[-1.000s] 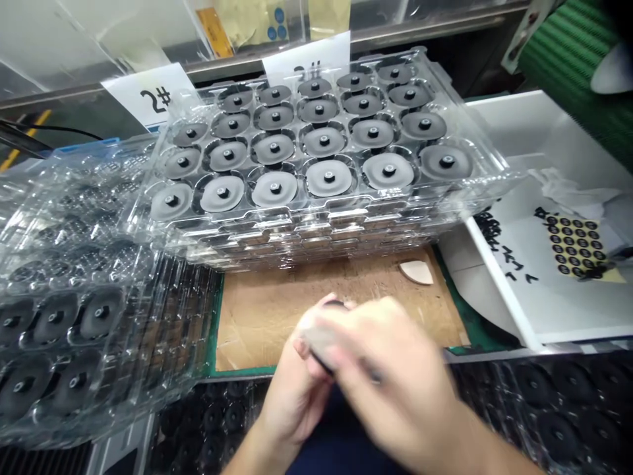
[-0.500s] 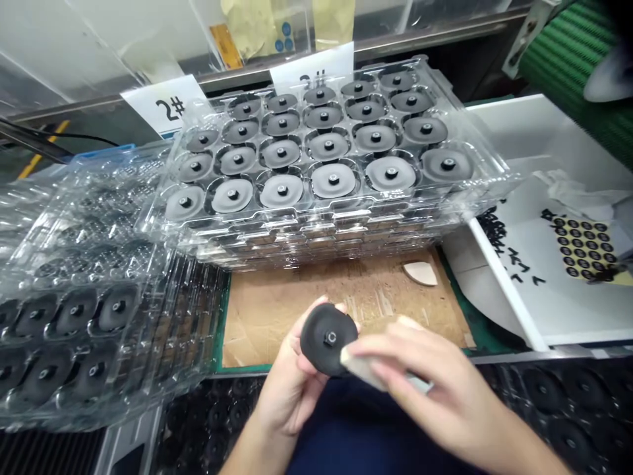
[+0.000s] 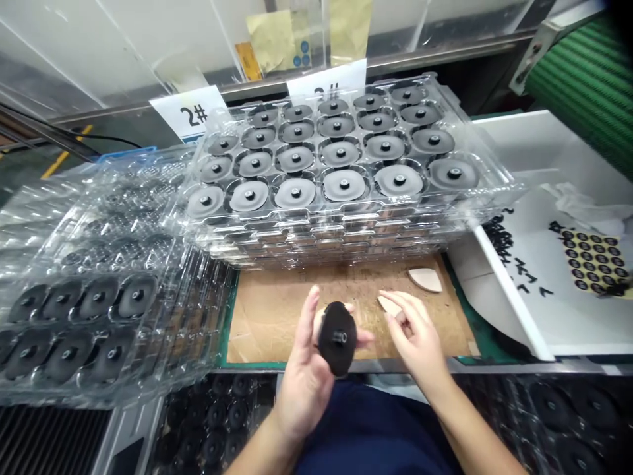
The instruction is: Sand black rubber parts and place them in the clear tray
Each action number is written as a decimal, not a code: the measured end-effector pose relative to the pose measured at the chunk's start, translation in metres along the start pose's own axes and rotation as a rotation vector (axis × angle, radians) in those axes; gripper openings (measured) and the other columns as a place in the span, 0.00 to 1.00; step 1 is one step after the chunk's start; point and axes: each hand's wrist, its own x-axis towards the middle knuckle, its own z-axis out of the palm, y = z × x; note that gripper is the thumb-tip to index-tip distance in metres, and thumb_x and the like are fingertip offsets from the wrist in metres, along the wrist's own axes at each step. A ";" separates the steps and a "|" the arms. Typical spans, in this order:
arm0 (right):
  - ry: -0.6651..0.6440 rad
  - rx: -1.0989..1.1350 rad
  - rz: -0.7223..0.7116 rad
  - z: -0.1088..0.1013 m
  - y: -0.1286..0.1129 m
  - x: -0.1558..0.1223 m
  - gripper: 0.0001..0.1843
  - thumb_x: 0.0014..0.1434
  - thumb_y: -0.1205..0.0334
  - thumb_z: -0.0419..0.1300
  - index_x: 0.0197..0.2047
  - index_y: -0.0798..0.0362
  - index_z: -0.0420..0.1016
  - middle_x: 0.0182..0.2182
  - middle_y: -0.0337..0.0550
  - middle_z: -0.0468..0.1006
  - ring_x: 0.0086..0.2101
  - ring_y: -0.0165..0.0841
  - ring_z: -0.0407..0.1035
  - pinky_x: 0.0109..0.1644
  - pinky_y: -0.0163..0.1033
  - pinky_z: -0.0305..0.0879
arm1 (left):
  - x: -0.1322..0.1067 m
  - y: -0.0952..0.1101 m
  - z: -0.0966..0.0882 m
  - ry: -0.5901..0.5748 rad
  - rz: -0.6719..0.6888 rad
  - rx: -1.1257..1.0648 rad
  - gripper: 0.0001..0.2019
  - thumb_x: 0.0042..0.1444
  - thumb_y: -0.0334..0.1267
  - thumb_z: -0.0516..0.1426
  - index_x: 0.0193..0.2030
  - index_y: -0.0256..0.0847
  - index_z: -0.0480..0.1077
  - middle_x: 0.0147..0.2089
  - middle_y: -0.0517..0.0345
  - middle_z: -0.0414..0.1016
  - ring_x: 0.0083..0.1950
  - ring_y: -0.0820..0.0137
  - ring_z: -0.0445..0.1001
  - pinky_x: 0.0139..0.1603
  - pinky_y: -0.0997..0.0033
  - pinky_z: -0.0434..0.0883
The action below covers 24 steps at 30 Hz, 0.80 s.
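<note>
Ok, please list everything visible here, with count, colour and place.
tray stack: several, clear, grey discs on top, centre back
loose trays: several, clear, black discs inside, left
cardboard: one, brown, centre
wedges: two, beige, on the cardboard
bin: one, white, right
dot sheet: one, yellow with black dots, in the bin
2# label: one, white, back left
held disc: one, black, front centre
left hand: one, grips the held disc
right hand: one, fingertips at the nearer wedge

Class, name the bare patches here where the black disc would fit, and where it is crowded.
Bare: brown board left of the left hand, below the tray stack; a smaller patch between right hand and white bin. Crowded: left trays.
</note>
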 end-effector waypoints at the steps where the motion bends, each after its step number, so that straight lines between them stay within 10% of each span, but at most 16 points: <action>1: -0.022 0.020 -0.006 -0.001 -0.007 -0.002 0.16 0.60 0.62 0.53 0.50 0.52 0.72 0.46 0.51 0.69 0.24 0.26 0.62 0.32 0.38 0.68 | 0.000 -0.002 -0.002 -0.006 0.134 0.202 0.34 0.53 0.44 0.59 0.63 0.69 0.48 0.57 0.59 0.68 0.53 0.63 0.71 0.59 0.54 0.62; 5: -0.056 0.091 0.008 -0.010 -0.024 -0.007 0.13 0.60 0.62 0.55 0.47 0.53 0.73 0.43 0.49 0.74 0.29 0.29 0.68 0.36 0.39 0.70 | 0.004 -0.004 -0.008 -0.055 0.393 0.781 0.55 0.46 0.21 0.62 0.65 0.69 0.30 0.56 0.56 0.66 0.57 0.62 0.65 0.60 0.53 0.59; 9: -0.044 0.176 0.048 -0.022 -0.039 -0.013 0.12 0.60 0.59 0.57 0.45 0.53 0.73 0.35 0.46 0.77 0.34 0.32 0.72 0.38 0.38 0.71 | 0.006 -0.001 -0.011 -0.073 0.424 0.792 0.57 0.41 0.18 0.63 0.67 0.61 0.33 0.54 0.54 0.70 0.55 0.60 0.69 0.58 0.53 0.60; 18: -0.660 0.759 0.299 -0.034 -0.081 0.009 0.10 0.53 0.64 0.66 0.40 0.51 0.77 0.29 0.35 0.77 0.30 0.25 0.72 0.37 0.30 0.68 | 0.001 0.003 -0.018 -0.157 0.058 0.619 0.53 0.46 0.36 0.64 0.68 0.53 0.30 0.50 0.53 0.71 0.51 0.60 0.70 0.57 0.57 0.59; 24: -0.828 0.916 0.414 -0.036 -0.086 0.014 0.07 0.49 0.71 0.67 0.34 0.53 0.78 0.28 0.34 0.78 0.29 0.22 0.72 0.37 0.29 0.68 | -0.001 0.006 -0.017 -0.243 -0.104 0.443 0.58 0.42 0.47 0.66 0.68 0.50 0.27 0.47 0.52 0.74 0.52 0.57 0.70 0.59 0.55 0.57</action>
